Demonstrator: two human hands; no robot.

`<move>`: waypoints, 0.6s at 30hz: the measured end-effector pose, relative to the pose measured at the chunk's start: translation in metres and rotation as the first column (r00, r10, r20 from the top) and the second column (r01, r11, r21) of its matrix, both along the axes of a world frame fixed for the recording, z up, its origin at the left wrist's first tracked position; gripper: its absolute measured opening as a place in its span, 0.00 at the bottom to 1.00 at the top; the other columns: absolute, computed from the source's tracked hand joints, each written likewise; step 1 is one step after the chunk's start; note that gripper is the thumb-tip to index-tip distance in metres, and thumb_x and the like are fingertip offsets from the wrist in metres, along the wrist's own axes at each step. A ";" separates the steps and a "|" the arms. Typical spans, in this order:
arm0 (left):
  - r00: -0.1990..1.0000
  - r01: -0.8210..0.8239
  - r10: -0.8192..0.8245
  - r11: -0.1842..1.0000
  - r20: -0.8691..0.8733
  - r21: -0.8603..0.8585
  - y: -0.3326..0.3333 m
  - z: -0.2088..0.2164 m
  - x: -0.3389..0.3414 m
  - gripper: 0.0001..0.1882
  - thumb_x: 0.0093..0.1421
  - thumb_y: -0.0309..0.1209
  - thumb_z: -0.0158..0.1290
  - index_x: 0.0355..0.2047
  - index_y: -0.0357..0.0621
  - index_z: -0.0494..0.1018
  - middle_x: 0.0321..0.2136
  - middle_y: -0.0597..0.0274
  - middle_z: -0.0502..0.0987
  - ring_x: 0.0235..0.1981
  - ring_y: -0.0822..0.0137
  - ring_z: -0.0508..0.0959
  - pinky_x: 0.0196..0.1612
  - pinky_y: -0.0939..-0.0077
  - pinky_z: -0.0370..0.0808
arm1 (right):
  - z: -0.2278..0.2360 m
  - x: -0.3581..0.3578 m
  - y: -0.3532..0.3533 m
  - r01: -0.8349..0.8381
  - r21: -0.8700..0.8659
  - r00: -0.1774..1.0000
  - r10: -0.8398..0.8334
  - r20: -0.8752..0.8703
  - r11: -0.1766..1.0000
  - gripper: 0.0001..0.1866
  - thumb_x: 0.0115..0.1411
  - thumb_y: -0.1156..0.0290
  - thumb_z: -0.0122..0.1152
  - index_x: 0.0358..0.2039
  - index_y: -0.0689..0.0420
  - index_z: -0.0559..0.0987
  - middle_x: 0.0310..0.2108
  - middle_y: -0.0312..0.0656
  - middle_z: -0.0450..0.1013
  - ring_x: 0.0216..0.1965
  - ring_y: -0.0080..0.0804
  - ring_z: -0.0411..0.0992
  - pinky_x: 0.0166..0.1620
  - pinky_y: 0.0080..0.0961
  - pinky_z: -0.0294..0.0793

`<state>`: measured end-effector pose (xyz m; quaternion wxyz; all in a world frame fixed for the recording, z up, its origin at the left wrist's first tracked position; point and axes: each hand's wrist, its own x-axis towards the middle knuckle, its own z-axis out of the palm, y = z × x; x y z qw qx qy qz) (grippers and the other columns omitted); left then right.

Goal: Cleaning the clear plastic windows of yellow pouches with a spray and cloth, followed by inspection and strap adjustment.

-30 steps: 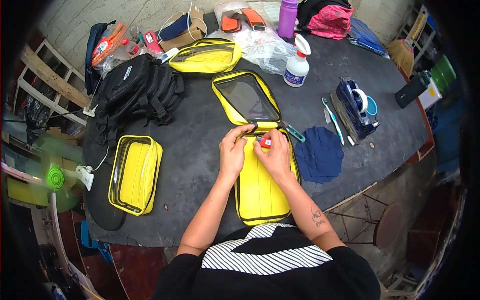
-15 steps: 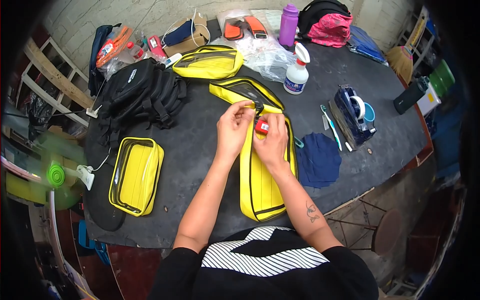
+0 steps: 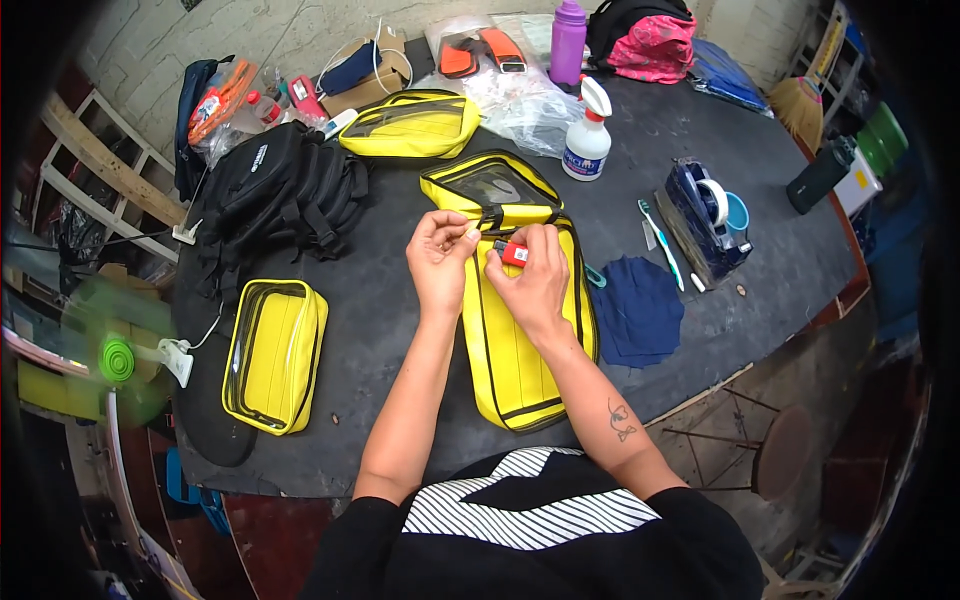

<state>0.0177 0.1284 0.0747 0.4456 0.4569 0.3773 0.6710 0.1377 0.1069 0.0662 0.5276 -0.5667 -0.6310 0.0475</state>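
Observation:
A yellow pouch (image 3: 518,345) with black piping lies in front of me, its clear-windowed lid (image 3: 497,185) folded back on the far side. My right hand (image 3: 535,280) is closed around a small red lighter (image 3: 514,253), its dark end toward the left hand, over the pouch's far end. My left hand (image 3: 442,255) is pinched at the pouch's upper left corner, beside the black hinge strip. What its fingertips hold is too small to make out. No flame shows at the lighter.
Two more yellow pouches lie on the black table, one at left (image 3: 275,357) and one at the back (image 3: 412,125). A black backpack (image 3: 275,185), spray bottle (image 3: 587,140), navy cloth (image 3: 640,312), toothbrush (image 3: 662,245) and tape dispenser (image 3: 700,225) surround the work. A small fan (image 3: 117,359) spins at left.
Both hands have shifted slightly left along with the pouch. The lighter has turned so that its dark end shows and points toward the left hand.

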 end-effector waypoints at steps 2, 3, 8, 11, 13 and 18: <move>0.996 0.022 -0.015 0.997 0.093 -0.072 -0.002 0.002 -0.001 0.11 0.53 0.13 0.54 0.36 0.36 0.71 0.29 0.63 0.78 0.29 0.77 0.75 0.36 0.87 0.71 | 0.002 0.001 0.000 -0.018 0.025 1.000 0.018 0.014 1.000 0.16 0.44 0.71 0.69 0.29 0.59 0.69 0.29 0.44 0.66 0.29 0.43 0.68 0.33 0.36 0.68; 0.996 0.019 -0.013 0.997 0.094 -0.071 -0.002 0.002 -0.001 0.11 0.53 0.13 0.54 0.36 0.36 0.71 0.29 0.63 0.78 0.29 0.77 0.75 0.36 0.87 0.71 | 0.002 0.001 -0.001 -0.019 0.028 1.000 0.019 0.015 0.999 0.16 0.45 0.72 0.68 0.29 0.60 0.69 0.29 0.44 0.66 0.29 0.44 0.68 0.33 0.36 0.68; 0.993 0.006 0.003 0.997 0.121 -0.077 -0.005 0.002 -0.001 0.10 0.53 0.14 0.55 0.35 0.35 0.72 0.27 0.64 0.78 0.28 0.77 0.75 0.36 0.87 0.70 | -0.003 -0.003 -0.001 -0.052 -0.028 0.998 0.051 -0.044 0.998 0.15 0.45 0.69 0.67 0.29 0.57 0.69 0.29 0.42 0.65 0.30 0.44 0.68 0.35 0.39 0.66; 0.992 -0.015 0.026 0.996 0.124 -0.090 -0.005 0.003 0.000 0.10 0.53 0.14 0.55 0.35 0.35 0.72 0.27 0.64 0.77 0.28 0.78 0.74 0.35 0.87 0.70 | -0.005 -0.005 -0.001 -0.071 -0.020 0.993 0.069 -0.093 0.997 0.16 0.45 0.68 0.68 0.29 0.58 0.69 0.29 0.43 0.65 0.30 0.44 0.68 0.35 0.38 0.66; 0.993 -0.028 0.038 0.996 0.112 -0.088 -0.007 0.002 0.001 0.09 0.53 0.14 0.56 0.35 0.35 0.72 0.27 0.65 0.77 0.28 0.78 0.74 0.35 0.87 0.70 | -0.005 -0.006 -0.002 -0.068 -0.009 0.994 0.067 -0.085 0.998 0.16 0.46 0.68 0.68 0.29 0.58 0.69 0.30 0.43 0.66 0.30 0.44 0.68 0.35 0.38 0.66; 0.991 -0.058 0.067 0.996 0.118 -0.073 -0.010 0.001 0.005 0.09 0.53 0.15 0.56 0.35 0.36 0.72 0.27 0.65 0.77 0.28 0.79 0.74 0.35 0.87 0.69 | -0.005 -0.008 -0.003 -0.073 -0.039 0.993 0.069 -0.094 0.997 0.15 0.46 0.68 0.68 0.29 0.58 0.69 0.29 0.43 0.66 0.30 0.45 0.68 0.35 0.37 0.66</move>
